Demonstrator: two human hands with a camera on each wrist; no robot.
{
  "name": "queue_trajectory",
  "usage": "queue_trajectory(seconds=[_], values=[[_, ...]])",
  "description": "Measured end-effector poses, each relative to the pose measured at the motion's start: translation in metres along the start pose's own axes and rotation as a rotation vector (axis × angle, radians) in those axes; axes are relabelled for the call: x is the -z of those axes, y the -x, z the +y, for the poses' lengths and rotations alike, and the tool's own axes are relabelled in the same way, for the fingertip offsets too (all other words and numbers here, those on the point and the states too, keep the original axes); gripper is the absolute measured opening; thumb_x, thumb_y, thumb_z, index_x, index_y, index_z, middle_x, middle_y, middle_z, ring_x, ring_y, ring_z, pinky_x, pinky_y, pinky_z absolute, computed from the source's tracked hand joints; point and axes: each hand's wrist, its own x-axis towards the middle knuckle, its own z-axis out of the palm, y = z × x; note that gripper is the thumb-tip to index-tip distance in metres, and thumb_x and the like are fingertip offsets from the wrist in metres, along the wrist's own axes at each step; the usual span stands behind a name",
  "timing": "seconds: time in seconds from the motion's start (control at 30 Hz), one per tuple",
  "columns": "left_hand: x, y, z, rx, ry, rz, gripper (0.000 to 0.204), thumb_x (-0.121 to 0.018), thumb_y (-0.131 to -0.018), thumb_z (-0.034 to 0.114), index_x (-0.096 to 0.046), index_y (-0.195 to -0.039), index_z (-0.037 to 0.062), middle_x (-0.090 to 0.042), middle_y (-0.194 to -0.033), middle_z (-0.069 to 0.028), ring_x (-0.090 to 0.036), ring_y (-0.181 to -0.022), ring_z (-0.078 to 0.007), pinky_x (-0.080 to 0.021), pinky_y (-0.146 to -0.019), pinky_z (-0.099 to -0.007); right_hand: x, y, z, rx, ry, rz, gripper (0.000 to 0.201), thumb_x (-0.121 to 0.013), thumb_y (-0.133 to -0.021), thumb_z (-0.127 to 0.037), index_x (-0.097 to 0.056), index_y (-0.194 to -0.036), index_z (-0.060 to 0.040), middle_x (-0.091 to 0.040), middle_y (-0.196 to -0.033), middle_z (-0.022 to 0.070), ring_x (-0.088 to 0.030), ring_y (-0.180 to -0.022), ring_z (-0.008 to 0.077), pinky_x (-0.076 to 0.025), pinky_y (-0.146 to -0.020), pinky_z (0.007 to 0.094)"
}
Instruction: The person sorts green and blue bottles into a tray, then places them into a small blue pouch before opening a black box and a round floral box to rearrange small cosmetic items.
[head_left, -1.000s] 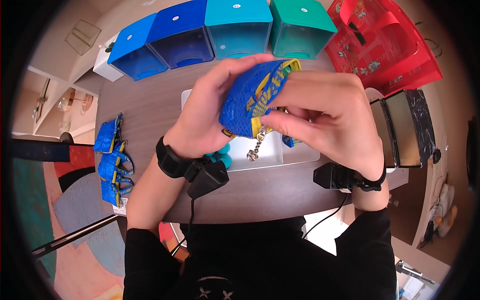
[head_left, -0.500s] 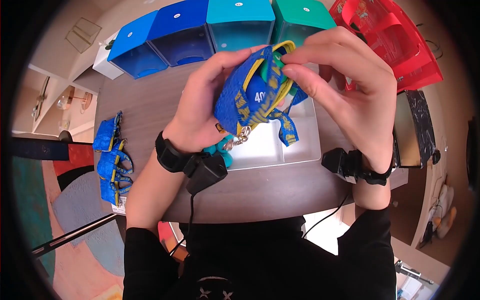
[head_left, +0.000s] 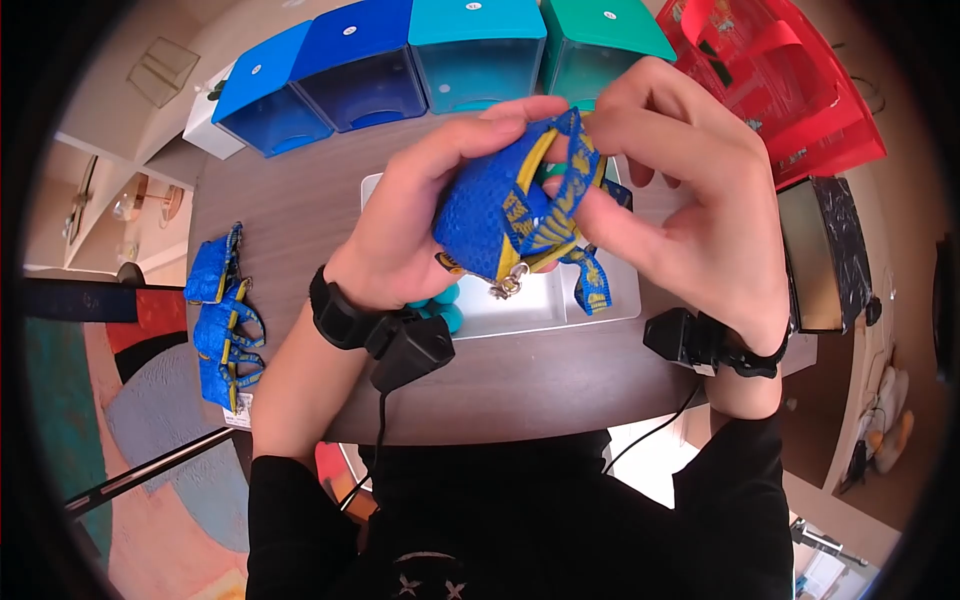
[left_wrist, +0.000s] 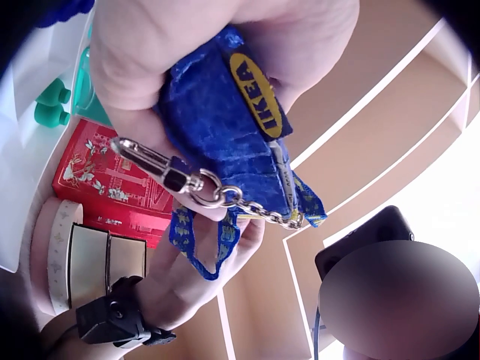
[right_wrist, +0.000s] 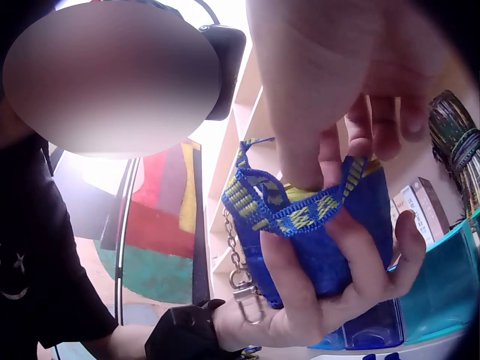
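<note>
My left hand (head_left: 385,235) grips a small blue woven bag (head_left: 480,215) with yellow trim, raised over the table. A yellow IKEA label (left_wrist: 257,94) shows on its side, and a metal chain with a clip (left_wrist: 161,165) hangs from it. The right hand (head_left: 700,205) has its thumb and fingertips in the bag's open mouth, among the patterned straps (right_wrist: 300,217). Something green (head_left: 554,172) peeks out inside the mouth. Whether these fingers pinch anything there I cannot tell. Beneath the bag is a white divided tray (head_left: 505,312), with teal rounded pieces (head_left: 445,310) near the left wrist.
Several similar blue bags (head_left: 212,270) lie at the table's left edge. Along the back stand blue, turquoise (head_left: 478,65) and green (head_left: 608,50) boxes with clear fronts. A red gift bag (head_left: 790,110) is at back right, with a black marbled box (head_left: 842,240) nearer.
The right hand drew back toward the bag's upper rim, then its thumb came down into the mouth. A blue piece marked with white digits showed half a second ago; now it is mostly covered.
</note>
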Motion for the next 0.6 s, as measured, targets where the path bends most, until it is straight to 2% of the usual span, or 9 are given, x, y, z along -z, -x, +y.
queue_trajectory(seconds=[0.07, 0.3, 0.4, 0.47, 0.5, 0.57, 0.6], values=[[0.0, 0.0, 0.0, -0.013, 0.002, 0.0, 0.048, -0.055, -0.098, 0.027, -0.047, -0.139, 0.0015, -0.063, -0.114, -0.0113, -0.065, -0.1, -0.0214, -0.059, -0.079, -0.0418, -0.001, 0.001, -0.002, 0.01, -0.043, 0.045, 0.024, -0.083, -0.069, -0.005, -0.068, -0.088, -0.0011, -0.06, -0.087, 0.0038, -0.054, -0.071, 0.0121, -0.042, -0.058, 0.0241], [0.003, -0.001, -0.001, -0.043, 0.03, 0.007, 0.047, -0.056, -0.098, 0.028, -0.052, -0.135, 0.0005, -0.065, -0.116, -0.0127, -0.066, -0.103, -0.0229, -0.055, -0.089, -0.0384, 0.004, 0.0, -0.007, 0.033, -0.076, 0.016, 0.023, -0.081, -0.068, -0.004, -0.068, -0.087, 0.0013, -0.061, -0.085, 0.0075, -0.058, -0.073, 0.0133, -0.044, -0.06, 0.0253], [0.005, -0.002, -0.002, -0.057, 0.049, 0.014, 0.046, -0.057, -0.098, 0.029, -0.054, -0.134, 0.0001, -0.066, -0.117, -0.0133, -0.066, -0.105, -0.0235, -0.054, -0.093, -0.037, 0.007, -0.003, -0.013, 0.111, -0.063, 0.034, 0.025, -0.083, -0.065, -0.004, -0.068, -0.083, 0.0021, -0.062, -0.085, 0.0068, -0.059, -0.072, 0.0156, -0.044, -0.059, 0.0275], [0.008, -0.003, -0.001, -0.07, 0.075, 0.068, 0.045, -0.057, -0.098, 0.029, -0.054, -0.133, 0.0005, -0.066, -0.117, -0.0133, -0.066, -0.105, -0.0235, -0.054, -0.093, -0.0365, 0.001, -0.003, -0.017, 0.243, -0.069, 0.07, 0.031, -0.087, -0.063, -0.009, -0.066, -0.084, 0.0009, -0.062, -0.083, 0.0069, -0.058, -0.069, 0.0186, -0.044, -0.058, 0.0296], [0.009, -0.005, -0.002, -0.076, 0.108, 0.123, 0.045, -0.057, -0.098, 0.03, -0.055, -0.132, 0.0009, -0.066, -0.118, -0.0133, -0.066, -0.105, -0.0234, -0.054, -0.093, -0.036, -0.003, -0.001, -0.021, 0.243, -0.068, 0.071, 0.031, -0.087, -0.063, -0.009, -0.066, -0.084, 0.0009, -0.062, -0.083, 0.0069, -0.058, -0.069, 0.0186, -0.044, -0.058, 0.0296], [0.008, -0.005, -0.002, -0.081, 0.153, 0.1, 0.043, -0.057, -0.099, 0.029, -0.056, -0.131, 0.0018, -0.066, -0.119, -0.0132, -0.066, -0.105, -0.0239, -0.054, -0.092, -0.0357, -0.013, 0.002, -0.028, 0.145, 0.062, 0.018, 0.038, -0.09, -0.061, -0.016, -0.065, -0.085, -0.0014, -0.06, -0.08, 0.007, -0.058, -0.067, 0.0212, -0.045, -0.057, 0.0308], [0.009, -0.004, -0.002, -0.103, 0.156, 0.119, 0.043, -0.056, -0.099, 0.029, -0.055, -0.133, 0.0021, -0.065, -0.122, -0.0132, -0.065, -0.107, -0.0238, -0.054, -0.093, -0.0359, -0.02, 0.003, -0.026, 0.131, 0.059, 0.067, 0.038, -0.091, -0.062, -0.017, -0.064, -0.086, -0.0022, -0.059, -0.077, 0.0068, -0.058, -0.067, 0.0213, -0.044, -0.056, 0.0311]])
